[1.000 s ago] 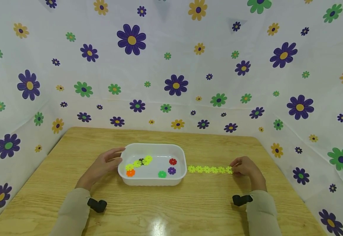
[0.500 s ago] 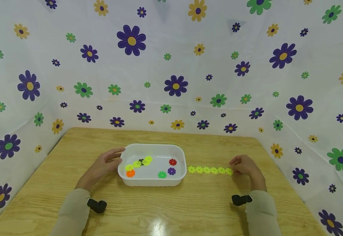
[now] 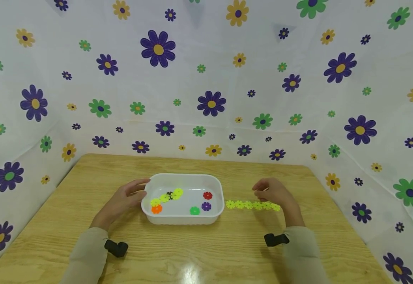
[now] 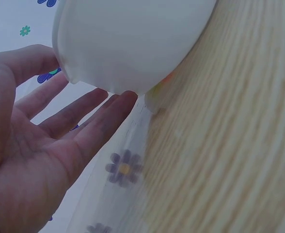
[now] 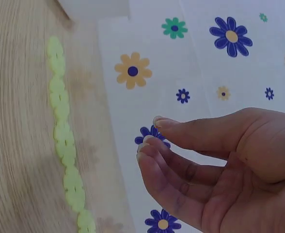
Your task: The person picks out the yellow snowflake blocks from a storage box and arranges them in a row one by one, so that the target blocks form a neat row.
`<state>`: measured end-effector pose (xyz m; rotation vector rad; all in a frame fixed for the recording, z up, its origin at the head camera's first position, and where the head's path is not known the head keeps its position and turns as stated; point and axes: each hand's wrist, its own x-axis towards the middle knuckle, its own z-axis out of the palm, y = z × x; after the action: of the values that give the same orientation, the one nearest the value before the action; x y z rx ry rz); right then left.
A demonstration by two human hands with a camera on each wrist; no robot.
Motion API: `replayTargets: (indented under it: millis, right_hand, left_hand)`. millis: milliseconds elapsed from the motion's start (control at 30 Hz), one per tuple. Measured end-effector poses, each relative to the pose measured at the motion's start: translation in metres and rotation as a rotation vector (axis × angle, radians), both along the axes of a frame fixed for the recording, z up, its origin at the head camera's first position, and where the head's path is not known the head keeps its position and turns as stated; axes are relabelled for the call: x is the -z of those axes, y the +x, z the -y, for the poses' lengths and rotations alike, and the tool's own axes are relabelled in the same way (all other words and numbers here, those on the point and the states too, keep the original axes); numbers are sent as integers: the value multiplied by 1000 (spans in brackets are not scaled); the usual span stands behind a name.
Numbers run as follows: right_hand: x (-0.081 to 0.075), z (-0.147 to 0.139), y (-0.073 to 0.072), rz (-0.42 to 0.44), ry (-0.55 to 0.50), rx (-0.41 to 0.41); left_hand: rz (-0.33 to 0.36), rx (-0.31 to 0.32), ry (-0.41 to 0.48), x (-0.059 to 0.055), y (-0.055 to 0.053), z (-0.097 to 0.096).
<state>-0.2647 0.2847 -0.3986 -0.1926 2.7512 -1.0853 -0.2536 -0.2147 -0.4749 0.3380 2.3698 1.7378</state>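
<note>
My left hand [image 3: 122,200] rests against the left end of a white plastic tray [image 3: 183,219]. Its fingers, fairly straight, touch the tray wall [image 4: 128,43] in the left wrist view. To the tray's right lies a straight row of several yellow flower-shaped plastic discs [image 3: 239,204], which appear joined edge to edge. Just above the right part of that row hovers my right hand [image 3: 276,194], holding nothing. In the right wrist view, a gap shows between its thumb [image 5: 196,132] and bent fingers, and the yellow row [image 5: 61,104] runs to the left.
Inside the tray lie yellow discs [image 3: 165,198], a dark disc [image 3: 170,195], and orange [image 3: 156,209], green [image 3: 194,210], purple [image 3: 206,206] and red [image 3: 208,195] ones. A flower-print cloth [image 3: 188,83] surrounds the wooden table [image 3: 178,252] on three sides.
My right hand has let go of the last yellow disc at the row's right end and moved left above the row. That disc now lies flat. The left hand has stayed at the tray.
</note>
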Motion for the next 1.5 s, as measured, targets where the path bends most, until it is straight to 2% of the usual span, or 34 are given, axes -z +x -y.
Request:
replayTargets:
  millis: [467, 800, 933, 1267, 1500]
  right_hand:
    - [-5, 84, -17, -24, -30, -146]
    - [0, 130, -26, -35, -27, -159]
    - [4, 148, -30, -22, -18, -185]
    - [28, 196, -45, -12, 50, -278]
    - [35, 218, -47, 23, 128, -274]
  left_hand:
    - [-4, -1, 15, 0, 1, 0]
    - [1, -3, 8, -4, 2, -2]
    - [-5, -1, 11, -3, 2, -2]
    - [7, -11, 3, -2, 2, -1]
    - [4, -12, -1, -3, 2, -1]
